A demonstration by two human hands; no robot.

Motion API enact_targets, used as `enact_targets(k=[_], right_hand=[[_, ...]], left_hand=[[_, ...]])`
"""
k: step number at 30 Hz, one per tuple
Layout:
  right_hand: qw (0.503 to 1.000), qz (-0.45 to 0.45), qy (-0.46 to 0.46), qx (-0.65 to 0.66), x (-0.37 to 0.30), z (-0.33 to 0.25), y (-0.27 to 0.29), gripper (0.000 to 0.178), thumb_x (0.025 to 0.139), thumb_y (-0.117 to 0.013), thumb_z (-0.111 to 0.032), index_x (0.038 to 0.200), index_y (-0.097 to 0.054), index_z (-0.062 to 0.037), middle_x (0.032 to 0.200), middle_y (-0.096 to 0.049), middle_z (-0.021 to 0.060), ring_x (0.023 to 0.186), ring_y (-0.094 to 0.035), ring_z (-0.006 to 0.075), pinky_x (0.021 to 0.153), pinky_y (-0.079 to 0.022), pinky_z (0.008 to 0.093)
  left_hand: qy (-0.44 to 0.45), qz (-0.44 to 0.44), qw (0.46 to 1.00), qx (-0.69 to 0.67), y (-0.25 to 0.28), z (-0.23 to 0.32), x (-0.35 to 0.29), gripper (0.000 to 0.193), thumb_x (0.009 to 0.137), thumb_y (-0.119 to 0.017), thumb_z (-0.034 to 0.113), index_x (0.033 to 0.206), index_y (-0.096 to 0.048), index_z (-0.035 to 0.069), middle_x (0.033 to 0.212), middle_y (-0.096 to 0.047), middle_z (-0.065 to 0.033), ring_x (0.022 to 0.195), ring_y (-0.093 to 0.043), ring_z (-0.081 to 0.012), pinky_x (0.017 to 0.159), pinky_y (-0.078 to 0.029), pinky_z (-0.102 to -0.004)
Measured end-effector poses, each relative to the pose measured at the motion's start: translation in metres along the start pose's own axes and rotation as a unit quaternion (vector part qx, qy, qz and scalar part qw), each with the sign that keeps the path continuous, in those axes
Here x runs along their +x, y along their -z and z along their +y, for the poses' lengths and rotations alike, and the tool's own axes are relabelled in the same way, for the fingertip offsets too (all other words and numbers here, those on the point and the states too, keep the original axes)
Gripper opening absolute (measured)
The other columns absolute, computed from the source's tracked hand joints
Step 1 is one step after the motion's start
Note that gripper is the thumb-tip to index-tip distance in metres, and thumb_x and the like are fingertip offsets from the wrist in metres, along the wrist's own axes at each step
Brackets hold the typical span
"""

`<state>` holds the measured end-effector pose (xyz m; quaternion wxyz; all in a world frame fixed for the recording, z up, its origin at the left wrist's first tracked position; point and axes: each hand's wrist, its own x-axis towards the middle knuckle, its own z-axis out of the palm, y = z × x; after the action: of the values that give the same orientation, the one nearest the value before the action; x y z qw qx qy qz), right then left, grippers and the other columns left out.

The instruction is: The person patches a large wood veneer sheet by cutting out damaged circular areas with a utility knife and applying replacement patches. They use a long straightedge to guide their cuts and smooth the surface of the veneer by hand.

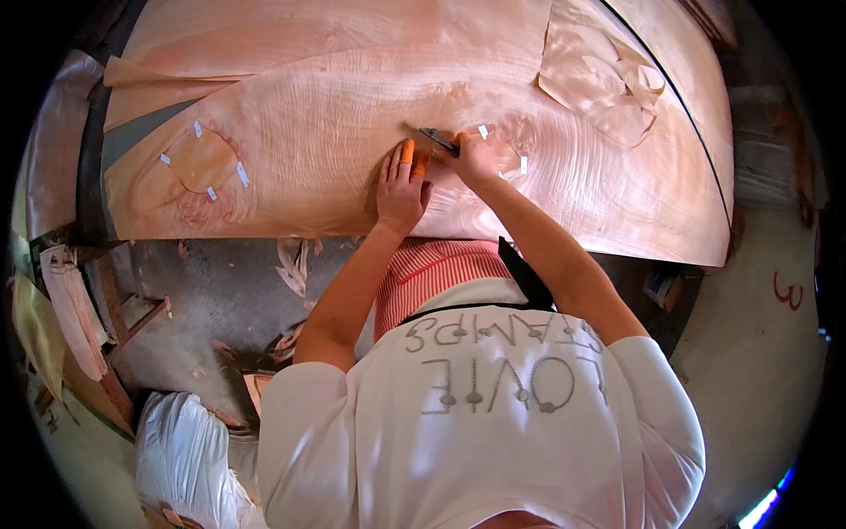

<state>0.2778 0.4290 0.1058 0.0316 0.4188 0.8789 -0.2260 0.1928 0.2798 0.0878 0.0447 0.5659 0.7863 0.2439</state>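
Observation:
A broad sheet of pale pinkish wood veneer lies spread before me. My left hand rests flat on it with fingers stretched out, orange covers on some of the fingertips. Just to its right, my right hand grips a dark cutter knife, its tip pointing left, above the fingers of my left hand. Beside the right hand is a patch with small white tape pieces at its edge. Farther left, another oval patch is held by several white tape strips. The blade's contact with the veneer is too small to make out.
A torn, curled veneer scrap lies at the far right of the sheet. A dark line curves past it. Veneer shavings litter the floor below the table edge. White plastic wrapping sits at lower left.

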Motion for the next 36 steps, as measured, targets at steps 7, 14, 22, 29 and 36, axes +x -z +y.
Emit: enact_targets(k=[7, 14, 22, 29, 36], right_hand=[[0.990, 0.062, -0.040, 0.122, -0.081, 0.064, -0.006, 0.026, 0.075, -0.062, -0.025, 0.091, -0.052, -0.0074, 0.067, -0.059, 0.0144, 0.062, -0.058, 0.0327, 0.055, -0.044, 0.0416], [0.966, 0.029, -0.166, 0.195, -0.185, 0.090, -0.009, 0.017, 0.084, -0.052, -0.020, 0.097, -0.057, -0.0095, 0.057, -0.055, 0.0128, 0.053, -0.056, 0.0272, 0.051, -0.042, 0.0379], [0.985, -0.067, -0.026, 0.158, -0.231, 0.073, -0.053, 0.021, 0.087, -0.048, -0.023, 0.100, -0.057, -0.0097, 0.062, -0.058, 0.0088, 0.057, -0.059, 0.0219, 0.055, -0.045, 0.0341], [0.965, -0.131, 0.047, 0.224, -0.274, 0.047, -0.134, 0.023, 0.085, -0.049, -0.028, 0.099, -0.057, -0.0113, 0.074, -0.062, 0.0135, 0.067, -0.060, 0.0320, 0.060, -0.045, 0.0422], [0.909, -0.224, -0.037, 0.349, -0.356, 0.035, -0.228, 0.017, 0.088, -0.046, -0.014, 0.094, -0.058, -0.0043, 0.062, -0.058, 0.0037, 0.057, -0.054, 0.0096, 0.050, -0.039, 0.0243]], left_hand=[[-0.051, -0.054, 0.997, -0.019, -0.001, 0.003, 0.005, 0.058, 0.077, -0.057, 0.035, 0.125, -0.042, 0.008, 0.133, -0.033, -0.0136, 0.126, -0.027, -0.0266, 0.102, -0.020, -0.0476], [-0.075, -0.099, 0.992, -0.031, 0.016, -0.002, 0.006, 0.049, 0.078, -0.056, 0.040, 0.112, -0.054, 0.004, 0.133, -0.034, -0.0158, 0.124, -0.030, -0.0289, 0.101, -0.022, -0.0473], [0.012, -0.034, 0.995, -0.089, 0.070, -0.032, -0.092, 0.046, 0.082, -0.056, 0.026, 0.118, -0.044, 0.000, 0.128, -0.037, -0.0213, 0.112, -0.042, -0.0367, 0.090, -0.038, -0.0407], [0.197, -0.136, 0.970, -0.030, 0.111, -0.056, -0.327, 0.044, 0.083, -0.053, 0.030, 0.114, -0.049, -0.001, 0.128, -0.038, -0.0200, 0.109, -0.045, -0.0364, 0.091, -0.038, -0.0410], [0.350, -0.195, 0.913, -0.078, 0.165, -0.053, -0.522, 0.047, 0.086, -0.048, 0.032, 0.118, -0.043, -0.002, 0.125, -0.040, -0.0220, 0.113, -0.041, -0.0370, 0.091, -0.037, -0.0404]])
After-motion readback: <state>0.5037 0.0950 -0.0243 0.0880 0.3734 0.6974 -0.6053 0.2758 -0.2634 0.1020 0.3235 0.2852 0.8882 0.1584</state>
